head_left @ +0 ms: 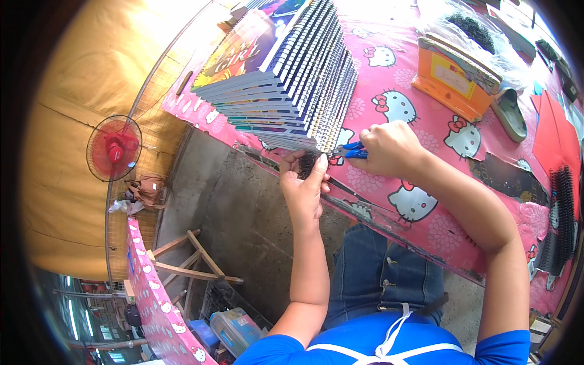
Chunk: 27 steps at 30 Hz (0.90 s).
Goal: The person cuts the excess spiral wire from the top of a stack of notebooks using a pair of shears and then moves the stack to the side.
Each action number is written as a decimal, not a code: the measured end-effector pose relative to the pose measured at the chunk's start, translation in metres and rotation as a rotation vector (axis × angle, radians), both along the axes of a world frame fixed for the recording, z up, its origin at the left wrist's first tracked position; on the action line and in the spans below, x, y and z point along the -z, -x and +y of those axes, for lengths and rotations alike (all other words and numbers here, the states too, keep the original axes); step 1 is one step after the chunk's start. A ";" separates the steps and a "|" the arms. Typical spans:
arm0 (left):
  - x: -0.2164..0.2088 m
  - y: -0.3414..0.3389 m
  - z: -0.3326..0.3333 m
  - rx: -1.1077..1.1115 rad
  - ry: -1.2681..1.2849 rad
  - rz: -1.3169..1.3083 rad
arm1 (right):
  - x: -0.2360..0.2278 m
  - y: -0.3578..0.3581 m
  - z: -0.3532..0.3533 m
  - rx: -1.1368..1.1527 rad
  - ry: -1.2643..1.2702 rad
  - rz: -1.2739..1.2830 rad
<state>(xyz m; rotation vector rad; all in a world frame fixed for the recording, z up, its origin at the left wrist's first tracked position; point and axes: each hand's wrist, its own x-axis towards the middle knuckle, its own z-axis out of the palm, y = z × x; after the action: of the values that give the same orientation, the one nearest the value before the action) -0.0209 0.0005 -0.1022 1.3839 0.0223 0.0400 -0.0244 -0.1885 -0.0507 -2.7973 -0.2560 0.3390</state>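
My right hand (389,146) is closed around the blue handles of a small pair of pliers (355,151). The metal jaws reach left toward the lower corner of a tall stack of wire-bound notebooks (316,79). Just below that corner, my left hand (306,185) is closed on a dark bunch of black binding wire (308,164), thumb on top. The jaws and my left fingertips are close together; whether the jaws grip a wire is too small to tell. The notebooks lie flat, their looped spines turned toward the right side.
A pink patterned cloth covers the table (371,182), whose worn front edge runs beside my waist. To the right are an orange box-shaped holder (453,76), a sandal (510,114), red sheets (556,131) and black binding coils (563,207). A red fan (114,148) stands left.
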 end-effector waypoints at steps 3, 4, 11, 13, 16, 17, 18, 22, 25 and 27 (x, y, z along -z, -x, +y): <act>0.001 0.001 0.002 -0.033 0.012 0.000 | -0.003 0.004 -0.002 0.020 0.034 -0.047; 0.000 0.001 0.002 -0.017 -0.009 -0.001 | 0.005 0.006 -0.009 -0.012 0.057 -0.249; -0.002 0.003 -0.003 0.016 -0.205 -0.041 | 0.031 -0.001 -0.012 -0.096 0.085 -0.566; 0.001 0.002 -0.001 -0.005 -0.207 -0.046 | 0.018 0.000 -0.004 -0.049 0.062 -0.304; 0.002 0.000 0.004 -0.016 -0.172 0.005 | 0.009 0.004 -0.003 -0.011 0.075 -0.244; 0.002 0.000 0.006 -0.011 -0.175 0.000 | 0.017 0.007 -0.008 -0.007 0.088 -0.348; 0.001 0.000 0.007 -0.007 -0.177 -0.005 | 0.024 0.009 -0.013 -0.004 0.101 -0.452; -0.002 0.001 0.002 0.013 -0.299 0.001 | 0.044 -0.002 -0.020 -0.138 0.187 -0.968; 0.002 0.000 0.003 -0.008 -0.467 -0.084 | 0.041 -0.001 -0.007 -0.133 0.178 -0.766; 0.016 -0.005 0.008 -0.052 -0.578 -0.160 | 0.036 -0.002 0.000 -0.126 0.112 -0.652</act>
<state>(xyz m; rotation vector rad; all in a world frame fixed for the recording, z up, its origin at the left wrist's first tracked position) -0.0156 0.0083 -0.1180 1.9532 -0.0940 0.2133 -0.0222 -0.1884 -0.0871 -2.9186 -0.5705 -0.5647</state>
